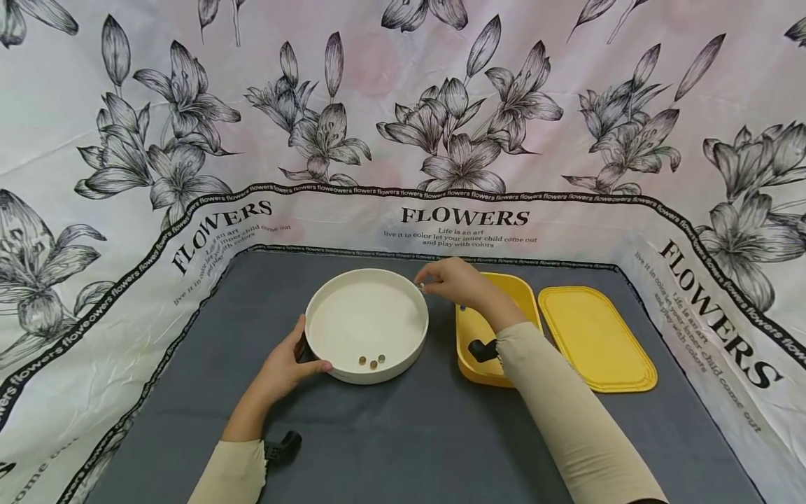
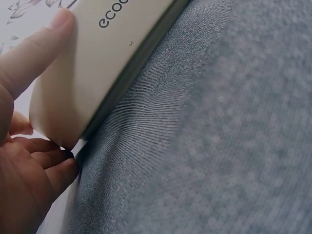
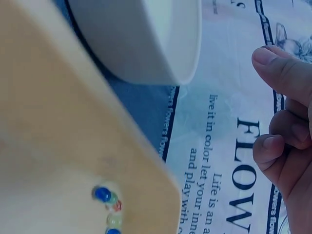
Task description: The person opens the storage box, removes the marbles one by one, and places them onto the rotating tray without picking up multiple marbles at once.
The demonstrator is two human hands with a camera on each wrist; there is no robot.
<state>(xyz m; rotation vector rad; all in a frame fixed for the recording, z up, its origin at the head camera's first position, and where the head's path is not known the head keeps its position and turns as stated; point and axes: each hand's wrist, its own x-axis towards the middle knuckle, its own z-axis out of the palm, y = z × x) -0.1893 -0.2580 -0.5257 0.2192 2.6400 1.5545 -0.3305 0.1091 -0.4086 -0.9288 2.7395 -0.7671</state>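
My left hand (image 1: 283, 367) holds a round white tray (image 1: 371, 315) at its left side. In the left wrist view the thumb (image 2: 44, 46) lies on the tray's wall (image 2: 107, 63) and the fingers curl at its lower edge. Three small marbles (image 1: 373, 364), brownish and greenish, lie near the tray's front. Above the tray's right rim, my right hand (image 1: 456, 280) pinches a small shiny marble (image 1: 420, 285); the right wrist view does not show this marble. Below the right forearm stands a yellow box (image 1: 469, 336); blue, green and reddish marbles (image 3: 103, 194) lie inside.
A yellow lid (image 1: 598, 339) lies flat to the right of the box. Grey cloth (image 1: 390, 448) covers the table, bordered by a white flower-printed sheet (image 1: 352, 217) that rises behind. Each wrist wears a black strap mount (image 1: 285, 448).
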